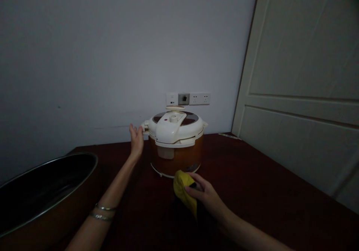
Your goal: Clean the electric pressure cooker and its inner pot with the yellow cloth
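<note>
L hand [137,140] is loosely open, fingers up & not wrapped, at the side handle [146,126] of the white-&-orange cooker [177,147]; looks like contact, but can't tell how firm. R hand [206,192] is closed around a bunched yellow cloth [183,189], thumb on the near side, one corner hanging loose below; a grey/black bit shows by the fingers, can't tell what. Cooker sits on the counter [246,180], just right of L hand & beyond R hand, lid on. Cloth is right in front of its base; can't tell if they touch.

To do this bit well, I'd say: brace w/ L hand so the cooker doesn't slide, keep the cloth folded into a firm pad, tuck the loose corner & use light, even pressure round the base. Mind the deep pan [60,213] left of L forearm; elbow could knock it.
</note>
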Motion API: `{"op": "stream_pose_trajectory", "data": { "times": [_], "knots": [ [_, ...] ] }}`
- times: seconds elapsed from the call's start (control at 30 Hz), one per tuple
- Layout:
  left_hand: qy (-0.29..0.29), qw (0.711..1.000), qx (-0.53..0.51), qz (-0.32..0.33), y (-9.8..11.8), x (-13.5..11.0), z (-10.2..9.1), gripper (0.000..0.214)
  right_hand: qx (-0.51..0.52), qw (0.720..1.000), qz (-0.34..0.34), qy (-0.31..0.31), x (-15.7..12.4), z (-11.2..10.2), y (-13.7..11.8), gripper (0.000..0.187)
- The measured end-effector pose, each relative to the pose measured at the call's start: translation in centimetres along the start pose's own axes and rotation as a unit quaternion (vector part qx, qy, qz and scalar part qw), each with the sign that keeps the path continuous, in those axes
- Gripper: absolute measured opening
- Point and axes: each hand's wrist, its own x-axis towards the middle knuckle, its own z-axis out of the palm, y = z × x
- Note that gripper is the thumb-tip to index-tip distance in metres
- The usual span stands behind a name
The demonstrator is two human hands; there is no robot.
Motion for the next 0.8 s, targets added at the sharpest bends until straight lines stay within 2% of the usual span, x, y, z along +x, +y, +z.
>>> {"op": "stream_pose_trajectory", "data": {
  "times": [0.07, 0.13, 0.2, 0.27, 0.33, 0.43, 0.5, 0.6, 0.7, 0.77, 0.8],
  "knots": [
    [0.06, 0.998, -0.013, 0.024, 2.0, -0.1, -0.5, 0.052, -0.045, 0.997, -0.057, -0.037, -0.4, 0.7, -1.2, 0.052],
    [0.098, 0.988, -0.029, 0.112, 4.6, -0.7, -1.1, 0.047, -0.087, 0.989, -0.101, -0.064, -0.7, 1.5, -2.6, 0.044],
    [0.068, 0.981, -0.053, 0.176, 7.2, -2.0, -1.6, 0.037, -0.119, 0.981, -0.136, -0.073, -0.7, 2.3, -4.2, 0.038],
    [-0.021, 0.982, -0.067, 0.175, 9.4, -3.9, -2.1, 0.028, -0.152, 0.968, -0.188, -0.068, -0.4, 3.1, -5.8, 0.034],
    [-0.157, 0.974, -0.079, 0.14, 10.9, -6.0, -2.6, 0.028, -0.2, 0.943, -0.26, -0.054, 0.1, 3.6, -7.2, 0.03],
    [-0.361, 0.924, -0.108, 0.067, 12.2, -8.7, -3.5, 0.045, -0.257, 0.9, -0.35, -0.034, 0.9, 4.2, -8.5, 0.025],
    [-0.416, 0.906, -0.075, 0.024, 12.6, -10.0, -4.0, 0.05, -0.264, 0.894, -0.359, -0.032, 1.3, 4.5, -8.7, 0.025],
    [-0.398, 0.916, -0.035, -0.026, 12.7, -10.9, -4.7, 0.04, -0.266, 0.901, -0.34, -0.032, 1.6, 4.6, -8.4, 0.03],
    [-0.375, 0.927, -0.009, -0.015, 12.9, -10.0, -5.2, 0.029, -0.278, 0.9, -0.331, -0.056, 1.7, 4.3, -8.6, 0.032],
    [-0.323, 0.946, 0.013, -0.001, 13.1, -8.3, -5.8, 0.027, -0.278, 0.896, -0.342, -0.054, 1.9, 3.5, -9.3, 0.033],
    [-0.277, 0.961, 0.018, 0.001, 13.2, -7.1, -6.1, 0.027, -0.276, 0.892, -0.356, -0.04, 2.0, 2.9, -9.9, 0.033]
  ]
}}
